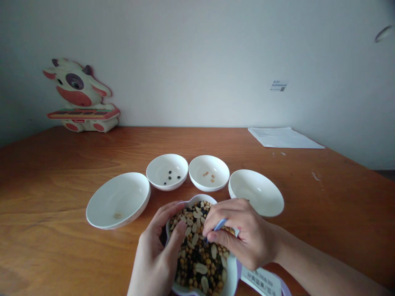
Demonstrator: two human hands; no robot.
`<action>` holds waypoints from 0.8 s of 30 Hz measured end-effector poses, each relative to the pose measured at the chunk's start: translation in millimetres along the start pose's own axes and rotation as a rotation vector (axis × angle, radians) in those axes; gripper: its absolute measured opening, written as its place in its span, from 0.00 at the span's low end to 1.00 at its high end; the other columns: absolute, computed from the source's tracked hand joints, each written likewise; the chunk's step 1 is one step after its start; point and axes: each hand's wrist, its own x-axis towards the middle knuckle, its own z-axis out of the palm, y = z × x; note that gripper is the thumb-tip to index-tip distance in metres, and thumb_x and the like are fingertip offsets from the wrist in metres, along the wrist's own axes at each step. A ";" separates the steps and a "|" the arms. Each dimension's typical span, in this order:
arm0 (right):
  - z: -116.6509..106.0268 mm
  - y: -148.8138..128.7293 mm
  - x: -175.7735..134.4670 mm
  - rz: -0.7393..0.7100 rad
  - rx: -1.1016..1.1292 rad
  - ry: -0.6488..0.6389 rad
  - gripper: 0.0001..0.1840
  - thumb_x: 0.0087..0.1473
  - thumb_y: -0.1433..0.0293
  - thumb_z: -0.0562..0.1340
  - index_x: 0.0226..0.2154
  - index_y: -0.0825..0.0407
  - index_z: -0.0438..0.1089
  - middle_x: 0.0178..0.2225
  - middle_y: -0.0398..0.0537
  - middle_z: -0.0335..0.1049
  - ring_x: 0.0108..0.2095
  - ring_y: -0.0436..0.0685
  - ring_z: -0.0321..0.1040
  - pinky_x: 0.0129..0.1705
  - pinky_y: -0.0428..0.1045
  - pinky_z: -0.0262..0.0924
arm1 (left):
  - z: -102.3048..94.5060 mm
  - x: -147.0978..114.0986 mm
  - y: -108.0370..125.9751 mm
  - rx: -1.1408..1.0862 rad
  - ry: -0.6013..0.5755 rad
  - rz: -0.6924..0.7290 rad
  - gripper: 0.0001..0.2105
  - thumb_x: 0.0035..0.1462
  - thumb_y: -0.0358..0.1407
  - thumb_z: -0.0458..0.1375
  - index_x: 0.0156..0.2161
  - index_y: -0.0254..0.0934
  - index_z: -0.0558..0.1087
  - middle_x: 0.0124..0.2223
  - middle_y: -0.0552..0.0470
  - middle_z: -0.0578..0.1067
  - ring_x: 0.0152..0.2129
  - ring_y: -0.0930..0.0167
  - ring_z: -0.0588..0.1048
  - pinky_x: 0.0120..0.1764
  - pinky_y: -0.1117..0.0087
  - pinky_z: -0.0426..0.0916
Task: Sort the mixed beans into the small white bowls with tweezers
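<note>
Your right hand pinches a slim blue plastic tool, perhaps tweezers; your fingers hide most of it. It meets the mix of dark and tan beans and pale peanut halves inside the white, wavy-rimmed plastic container, just before four glossy white bowls. Your left hand grips the container's left rim: brace it firmly and lift single pieces gently.

From over here I see the left hand and right hand bare and slim-fingered, with short thumbnails. The right forearm is slender, bare as far as my view reaches.
</note>
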 end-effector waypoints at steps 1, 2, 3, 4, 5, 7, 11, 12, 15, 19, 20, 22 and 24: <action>0.3 -0.1 0.1 0.000 -0.002 -0.002 0.05 0.58 0.77 0.60 0.32 0.60 0.72 0.27 0.52 0.75 0.28 0.53 0.71 0.32 0.47 0.66 | 0.0 0.1 0.1 -0.005 -0.001 0.000 0.25 0.52 0.54 0.59 0.50 0.41 0.72 0.56 0.48 0.73 0.51 0.60 0.72 0.58 0.57 0.63; 0.6 -0.2 0.1 -0.001 -0.005 -0.002 0.05 0.58 0.77 0.60 0.32 0.59 0.72 0.27 0.52 0.75 0.28 0.53 0.71 0.32 0.47 0.66 | 0.0 0.1 0.1 -0.011 0.000 -0.003 0.25 0.52 0.53 0.59 0.50 0.41 0.72 0.56 0.48 0.73 0.52 0.60 0.72 0.58 0.57 0.63; 0.8 -0.1 0.3 -0.002 -0.010 -0.003 0.06 0.59 0.76 0.59 0.32 0.59 0.72 0.27 0.52 0.75 0.28 0.53 0.71 0.32 0.47 0.66 | 0.0 0.2 0.2 -0.015 0.001 -0.010 0.25 0.52 0.53 0.59 0.51 0.41 0.72 0.56 0.47 0.73 0.51 0.60 0.73 0.57 0.57 0.64; 1.1 0.0 0.4 -0.004 -0.015 -0.002 0.06 0.59 0.76 0.59 0.32 0.59 0.72 0.27 0.51 0.75 0.28 0.52 0.70 0.32 0.47 0.66 | 0.0 0.3 0.4 -0.017 0.005 -0.016 0.25 0.51 0.53 0.59 0.51 0.41 0.72 0.56 0.47 0.73 0.51 0.59 0.73 0.56 0.57 0.65; 1.3 0.1 0.7 -0.006 -0.018 -0.002 0.06 0.59 0.76 0.59 0.32 0.58 0.72 0.27 0.51 0.75 0.28 0.52 0.70 0.32 0.47 0.66 | -0.1 0.3 0.7 -0.019 0.008 -0.020 0.26 0.51 0.53 0.59 0.51 0.40 0.72 0.56 0.46 0.73 0.51 0.59 0.73 0.55 0.58 0.66; 1.6 0.2 1.1 -0.007 -0.020 -0.004 0.07 0.60 0.75 0.58 0.33 0.57 0.72 0.27 0.50 0.75 0.27 0.52 0.70 0.31 0.47 0.67 | -0.4 0.0 1.6 -0.021 0.006 -0.019 0.26 0.51 0.53 0.59 0.51 0.40 0.72 0.55 0.45 0.73 0.50 0.58 0.73 0.53 0.58 0.68; 1.0 -0.2 1.5 -0.003 -0.010 0.007 0.07 0.60 0.75 0.58 0.33 0.57 0.72 0.27 0.50 0.75 0.27 0.52 0.70 0.30 0.47 0.66 | -0.3 -1.0 3.1 -0.020 0.007 -0.013 0.25 0.51 0.52 0.59 0.51 0.40 0.73 0.56 0.46 0.73 0.52 0.59 0.73 0.56 0.59 0.66; 0.5 -0.4 1.4 -0.003 -0.006 0.012 0.07 0.60 0.75 0.58 0.33 0.57 0.72 0.27 0.51 0.75 0.27 0.52 0.71 0.30 0.47 0.66 | 0.0 -1.0 3.0 -0.023 0.008 -0.012 0.25 0.51 0.52 0.59 0.50 0.40 0.73 0.56 0.46 0.73 0.52 0.59 0.73 0.56 0.58 0.66; -1.2 -0.9 0.8 -0.005 -0.003 0.028 0.07 0.60 0.75 0.58 0.33 0.57 0.72 0.26 0.50 0.75 0.26 0.53 0.70 0.29 0.47 0.66 | 0.7 -0.7 1.1 -0.041 -0.003 -0.009 0.25 0.51 0.52 0.60 0.50 0.40 0.73 0.56 0.46 0.73 0.51 0.59 0.73 0.55 0.58 0.67; -4.5 -2.3 0.6 0.001 -0.008 0.051 0.07 0.59 0.75 0.58 0.33 0.57 0.72 0.26 0.50 0.75 0.26 0.53 0.71 0.29 0.47 0.66 | 0.5 0.6 -1.4 -0.045 -0.007 -0.004 0.24 0.53 0.52 0.59 0.51 0.41 0.72 0.57 0.47 0.72 0.55 0.59 0.71 0.57 0.58 0.65; -5.9 -3.4 0.8 0.008 -0.008 0.060 0.07 0.59 0.75 0.58 0.33 0.57 0.73 0.26 0.50 0.75 0.26 0.53 0.71 0.29 0.47 0.66 | 0.5 1.0 -1.5 -0.039 -0.006 -0.005 0.24 0.53 0.52 0.59 0.51 0.41 0.72 0.57 0.47 0.72 0.54 0.59 0.70 0.58 0.57 0.65; -10.3 -6.4 1.3 0.029 -0.012 0.084 0.07 0.59 0.75 0.59 0.33 0.57 0.73 0.26 0.50 0.76 0.27 0.52 0.72 0.29 0.47 0.66 | 0.7 1.6 -1.3 -0.032 -0.002 -0.015 0.26 0.52 0.53 0.59 0.51 0.40 0.72 0.57 0.46 0.72 0.54 0.58 0.71 0.57 0.56 0.65; -17.7 -10.2 1.5 0.046 -0.029 0.123 0.07 0.58 0.76 0.59 0.34 0.57 0.74 0.27 0.50 0.76 0.27 0.52 0.72 0.30 0.47 0.66 | 1.4 1.8 -0.9 -0.043 -0.003 -0.029 0.26 0.52 0.54 0.59 0.51 0.40 0.72 0.57 0.45 0.72 0.55 0.57 0.70 0.56 0.55 0.66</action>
